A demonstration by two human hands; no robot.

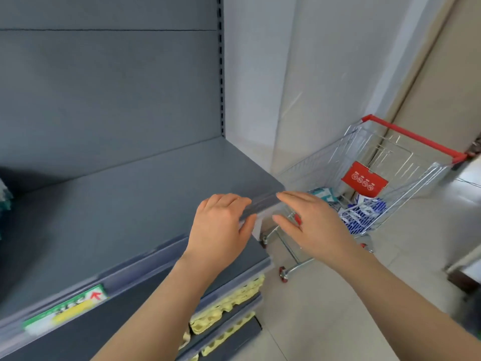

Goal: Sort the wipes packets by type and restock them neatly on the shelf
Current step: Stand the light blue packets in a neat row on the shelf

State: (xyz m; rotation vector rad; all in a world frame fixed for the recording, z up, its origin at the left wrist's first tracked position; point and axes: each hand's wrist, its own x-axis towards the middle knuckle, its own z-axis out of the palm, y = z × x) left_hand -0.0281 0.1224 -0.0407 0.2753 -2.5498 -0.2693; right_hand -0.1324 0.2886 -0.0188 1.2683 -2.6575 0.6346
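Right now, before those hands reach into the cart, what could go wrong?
1. The left hand and right hand are close to the hard corner of the shelf, so one might bump it while reaching across.
2. The wipes packets lie jumbled low in the cart, so the types could easily get mixed.
3. The cart stands on wheels and may roll if leaned on.

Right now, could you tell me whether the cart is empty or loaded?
Loaded, not full: blue-and-white packets lie in the cart beside a teal-and-white packet and a red box.
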